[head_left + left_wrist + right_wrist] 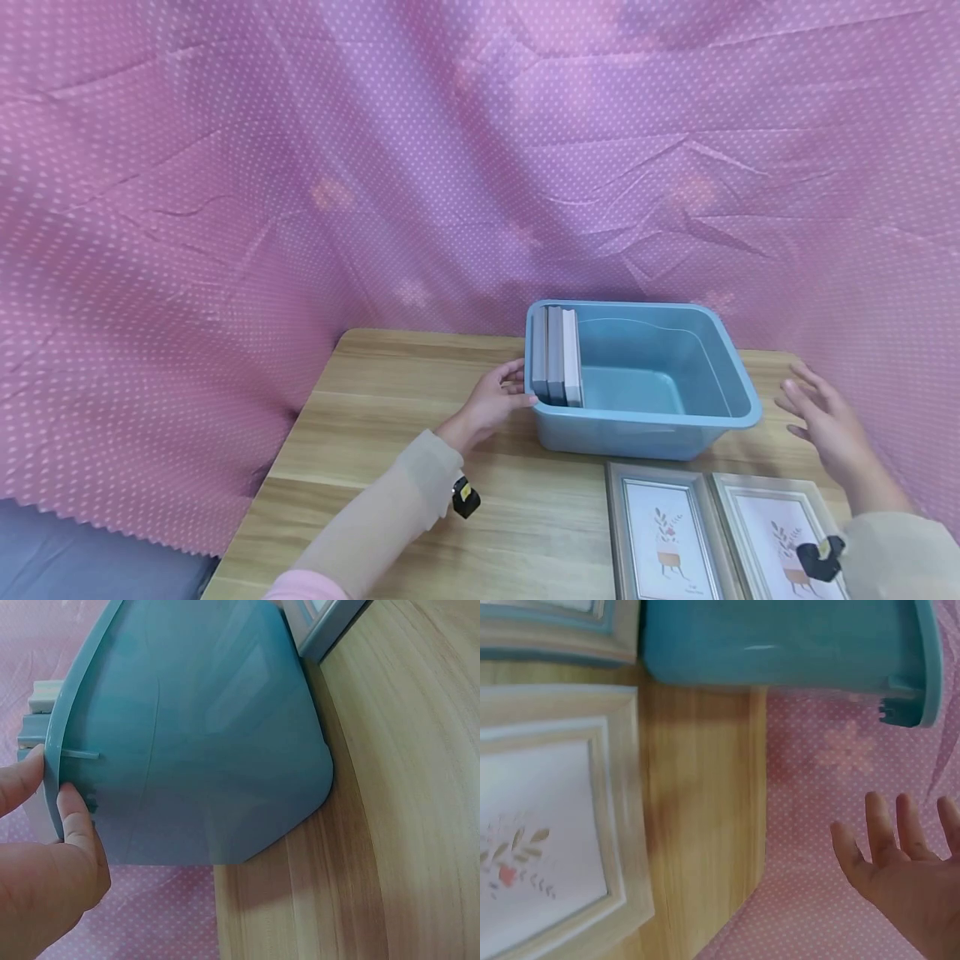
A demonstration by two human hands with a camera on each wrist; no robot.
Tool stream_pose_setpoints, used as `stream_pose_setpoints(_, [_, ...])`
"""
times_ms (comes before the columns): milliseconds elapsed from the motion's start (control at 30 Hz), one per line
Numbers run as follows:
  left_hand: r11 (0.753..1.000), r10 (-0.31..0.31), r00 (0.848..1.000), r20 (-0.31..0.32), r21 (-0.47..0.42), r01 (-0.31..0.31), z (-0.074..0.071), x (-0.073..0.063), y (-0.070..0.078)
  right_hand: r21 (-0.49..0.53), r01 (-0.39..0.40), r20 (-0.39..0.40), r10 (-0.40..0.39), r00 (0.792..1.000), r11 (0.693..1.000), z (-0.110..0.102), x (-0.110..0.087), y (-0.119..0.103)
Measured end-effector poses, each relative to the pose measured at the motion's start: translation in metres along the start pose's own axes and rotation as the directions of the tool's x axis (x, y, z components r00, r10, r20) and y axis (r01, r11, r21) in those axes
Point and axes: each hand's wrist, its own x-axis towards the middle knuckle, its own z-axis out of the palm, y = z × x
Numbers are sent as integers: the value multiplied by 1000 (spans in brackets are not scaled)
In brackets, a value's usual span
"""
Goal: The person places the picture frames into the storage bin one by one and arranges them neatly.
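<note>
A blue plastic bin (637, 435) stands at the back of the wooden table. My left hand (486, 407) holds its left rim, the thumb over the edge and the fingers against the outer wall, as the left wrist view shows. Inside the bin, several picture frames (556, 358), grey and white, stand on edge against the left wall. Off the bin's right side, my right hand (828, 425) is in the air with fingers spread and nothing in them. In the right wrist view the palm and fingers (881, 825) are apart from the bin (795, 645).
Two picture frames with plant prints lie face up in front of the bin: a grey one (667, 542) and a pale one (780, 533) beside it. Pink dotted cloth (450, 167) hangs behind the wooden table (390, 400) and along its sides.
</note>
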Motion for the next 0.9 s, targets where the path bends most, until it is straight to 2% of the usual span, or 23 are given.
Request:
stream_pose_setpoints(67, [1000,-2,1000,6,-9,2,0,0,0,-181,-17,-41,9,999,983,1,-2,-1])
stream_pose_setpoints(100, [1000,-3,1000,9,-14,3,0,-1,1,-234,-28,-52,16,999,972,1,-3,0])
stream_pose_setpoints(267, [1000,-4,1000,19,-14,4,1,-10,14,-361,-13,-61,-10,998,932,5,-9,7])
stream_pose_setpoints(367, [1000,-6,1000,19,-3,6,2,-18,23,-445,1,-72,-36,997,896,7,-11,16])
stream_pose_setpoints(467, [1000,-6,1000,18,4,6,3,-20,25,-505,-19,-82,-26,996,863,9,-13,27])
stream_pose_setpoints(600, [1000,-3,1000,22,0,3,1,-11,13,-579,-105,-94,61,994,808,11,-17,39])
stream_pose_setpoints(733, [1000,2,1000,19,-10,-2,-1,-3,1,-652,-175,-81,161,984,738,14,-22,48])
stream_pose_setpoints(900, [1000,9,1000,3,-10,-9,-1,-1,-3,-679,-193,-85,185,979,708,20,-28,60])
